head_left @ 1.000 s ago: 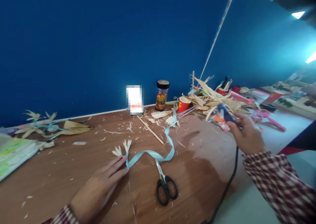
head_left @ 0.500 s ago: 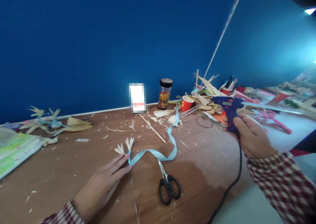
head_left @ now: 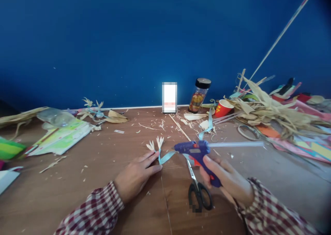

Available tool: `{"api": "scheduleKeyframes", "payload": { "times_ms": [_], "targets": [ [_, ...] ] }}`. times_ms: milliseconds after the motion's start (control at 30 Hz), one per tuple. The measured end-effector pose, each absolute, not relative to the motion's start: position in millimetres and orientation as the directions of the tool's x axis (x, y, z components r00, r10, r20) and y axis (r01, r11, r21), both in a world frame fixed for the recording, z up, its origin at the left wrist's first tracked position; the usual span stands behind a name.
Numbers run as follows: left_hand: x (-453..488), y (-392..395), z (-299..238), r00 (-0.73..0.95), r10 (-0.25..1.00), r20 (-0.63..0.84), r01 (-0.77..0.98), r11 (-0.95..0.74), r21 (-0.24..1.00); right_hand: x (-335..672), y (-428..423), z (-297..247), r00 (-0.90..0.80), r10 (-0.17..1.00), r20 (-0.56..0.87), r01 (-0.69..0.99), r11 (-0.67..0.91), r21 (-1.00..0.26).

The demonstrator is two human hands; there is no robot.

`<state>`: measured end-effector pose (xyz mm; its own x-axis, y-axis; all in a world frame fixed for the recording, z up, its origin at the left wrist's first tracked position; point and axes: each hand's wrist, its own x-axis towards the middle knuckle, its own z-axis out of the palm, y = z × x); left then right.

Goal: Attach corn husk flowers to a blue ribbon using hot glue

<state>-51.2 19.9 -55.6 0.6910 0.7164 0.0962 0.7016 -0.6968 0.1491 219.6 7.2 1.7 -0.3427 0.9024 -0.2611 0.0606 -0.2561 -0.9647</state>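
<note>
Lower centre of the head view, the right hand (head_left: 227, 181) grips the handle of the glue gun (head_left: 196, 149), a light, rigid tool best held there, clear of its nozzle. The left hand (head_left: 137, 173) lies flat, fingers pinning limp ribbon (head_left: 167, 156) beside brittle petals (head_left: 155, 145). Yellow print on the red cup (head_left: 222, 108), right of centre, is unreadable.

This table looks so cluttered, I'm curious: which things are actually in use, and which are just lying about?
In use: glue gun in the right hand; blue ribbon and husk flowers at the left hand.
Lying about: scissors, jar, red cup, husk pile, papers.
</note>
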Motion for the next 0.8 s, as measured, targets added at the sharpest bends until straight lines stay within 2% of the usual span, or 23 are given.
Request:
{"api": "scheduleKeyframes", "payload": {
  "times_ms": [300,800],
  "targets": [
    [-51,21,-57,0.678,0.723,0.135,0.694,-0.690,0.207,203,12,-22,-0.374,0.829,-0.416,0.242,-0.346,-0.907],
    [-50,21,-59,0.665,0.723,0.186,0.672,-0.689,0.274,197,12,-20,-0.361,0.841,-0.404,0.431,-0.233,-0.872]
  ]
}}
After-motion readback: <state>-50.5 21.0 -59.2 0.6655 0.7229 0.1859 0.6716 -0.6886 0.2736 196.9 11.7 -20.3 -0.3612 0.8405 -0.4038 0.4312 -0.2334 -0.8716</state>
